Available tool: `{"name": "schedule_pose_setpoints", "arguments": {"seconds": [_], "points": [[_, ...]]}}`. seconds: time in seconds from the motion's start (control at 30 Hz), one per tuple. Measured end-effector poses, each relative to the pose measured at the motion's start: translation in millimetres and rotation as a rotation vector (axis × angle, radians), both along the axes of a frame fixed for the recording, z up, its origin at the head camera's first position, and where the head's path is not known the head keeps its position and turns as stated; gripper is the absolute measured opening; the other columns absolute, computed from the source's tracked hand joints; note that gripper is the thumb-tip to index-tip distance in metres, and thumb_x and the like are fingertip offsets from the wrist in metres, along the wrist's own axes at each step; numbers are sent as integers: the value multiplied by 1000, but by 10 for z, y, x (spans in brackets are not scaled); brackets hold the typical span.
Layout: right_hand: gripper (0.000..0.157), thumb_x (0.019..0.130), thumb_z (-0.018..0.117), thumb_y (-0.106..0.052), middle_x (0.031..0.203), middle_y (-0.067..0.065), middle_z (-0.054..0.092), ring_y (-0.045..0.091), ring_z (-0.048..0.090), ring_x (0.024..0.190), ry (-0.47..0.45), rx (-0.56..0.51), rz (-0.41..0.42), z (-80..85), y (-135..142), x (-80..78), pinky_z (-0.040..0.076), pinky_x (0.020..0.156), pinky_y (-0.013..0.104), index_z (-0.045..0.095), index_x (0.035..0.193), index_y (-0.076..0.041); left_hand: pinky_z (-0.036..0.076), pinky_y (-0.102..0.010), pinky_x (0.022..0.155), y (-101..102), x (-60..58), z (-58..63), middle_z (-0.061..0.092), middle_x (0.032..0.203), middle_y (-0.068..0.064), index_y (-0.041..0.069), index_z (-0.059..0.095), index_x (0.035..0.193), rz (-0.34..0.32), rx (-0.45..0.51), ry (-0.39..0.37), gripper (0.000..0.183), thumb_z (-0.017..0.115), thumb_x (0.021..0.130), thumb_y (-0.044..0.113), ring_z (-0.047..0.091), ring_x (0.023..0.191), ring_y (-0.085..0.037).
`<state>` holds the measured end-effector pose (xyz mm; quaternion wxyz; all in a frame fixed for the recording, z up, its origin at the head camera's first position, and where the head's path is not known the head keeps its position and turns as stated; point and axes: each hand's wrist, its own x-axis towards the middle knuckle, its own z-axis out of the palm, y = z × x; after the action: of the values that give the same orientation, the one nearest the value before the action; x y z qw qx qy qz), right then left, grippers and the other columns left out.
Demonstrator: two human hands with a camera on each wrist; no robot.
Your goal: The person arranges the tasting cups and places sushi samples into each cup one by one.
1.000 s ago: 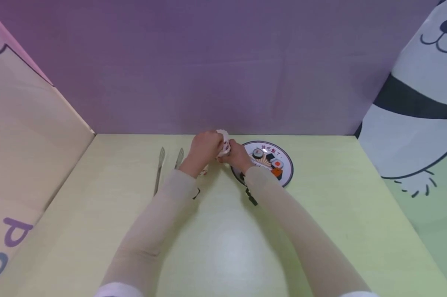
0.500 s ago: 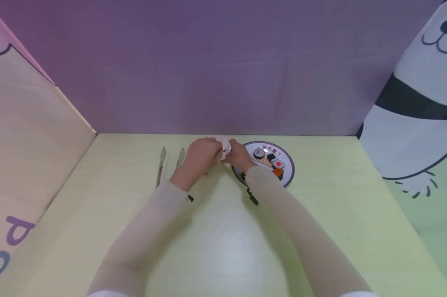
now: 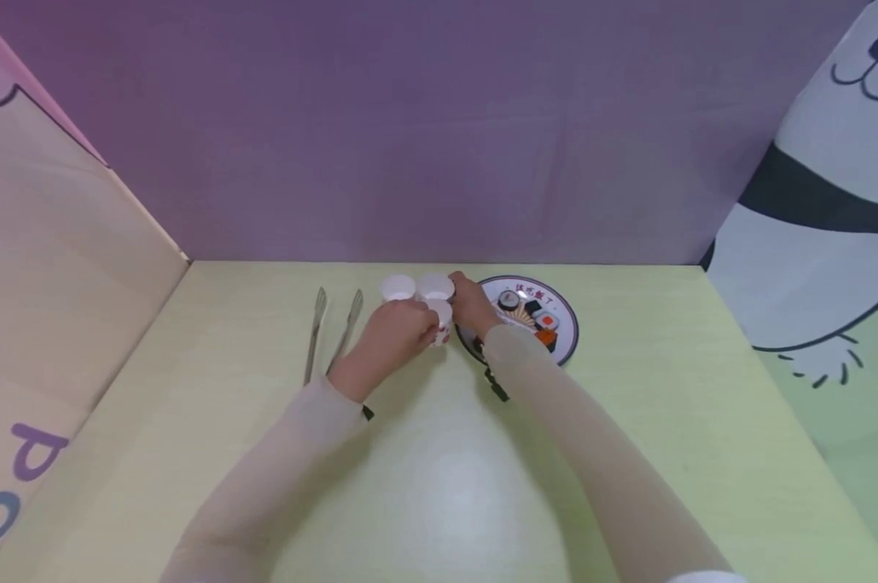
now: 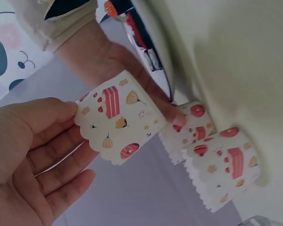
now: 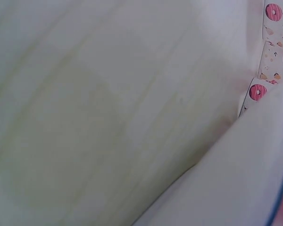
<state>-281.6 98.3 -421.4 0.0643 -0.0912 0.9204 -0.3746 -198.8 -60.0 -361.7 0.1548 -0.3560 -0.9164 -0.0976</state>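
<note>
My left hand pinches a white paper baking cup by its scalloped rim; red cake and doughnut prints cover its side. In the left wrist view the thumb is at the rim and the other fingers spread below. Two matching cups stand behind it, a left one and a right one. My right hand holds the right cup, a finger lying across its printed side; its other fingers are mostly hidden. In the right wrist view, printed cups show only at the right edge.
A round plate with sushi pictures and a dark rim lies under and beside my right wrist. Left of the cups lie metal tongs, their lower end behind my left sleeve. A purple wall closes off the table's back edge.
My left hand has come down towards me, away from the back, and a cup is now apart in it. Two other cups have come into sight behind. The right hand has barely moved.
</note>
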Motion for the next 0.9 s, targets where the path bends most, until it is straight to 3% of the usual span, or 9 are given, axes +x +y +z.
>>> {"name": "schedule_pose_setpoints", "arguments": {"seconds": [0.23, 0.53, 0.9], "points": [[55, 83, 72, -15, 118, 17, 59, 30, 55, 109, 11, 1, 8, -40, -1, -17, 43, 95, 39, 44, 127, 1, 49, -33, 57, 11, -6, -138, 66, 67, 2, 12, 70, 70, 5, -87, -71, 11, 70, 81, 12, 60, 60, -16], [59, 79, 76, -16, 118, 16, 59, 29, 55, 110, -9, -19, -8, -55, -9, -14, 43, 96, 39, 45, 126, 0, 49, -33, 59, 18, -23, -264, 66, 67, 3, 14, 70, 70, 20, -101, -158, 12, 70, 82, 12, 57, 59, -16], [57, 79, 76, -15, 120, 18, 58, 32, 53, 113, 28, -13, 16, -38, -8, -9, 40, 99, 40, 45, 125, 2, 47, -34, 55, 12, -74, -321, 65, 65, 3, 15, 69, 67, 3, -103, -167, 14, 72, 79, 9, 56, 58, -16]]}}
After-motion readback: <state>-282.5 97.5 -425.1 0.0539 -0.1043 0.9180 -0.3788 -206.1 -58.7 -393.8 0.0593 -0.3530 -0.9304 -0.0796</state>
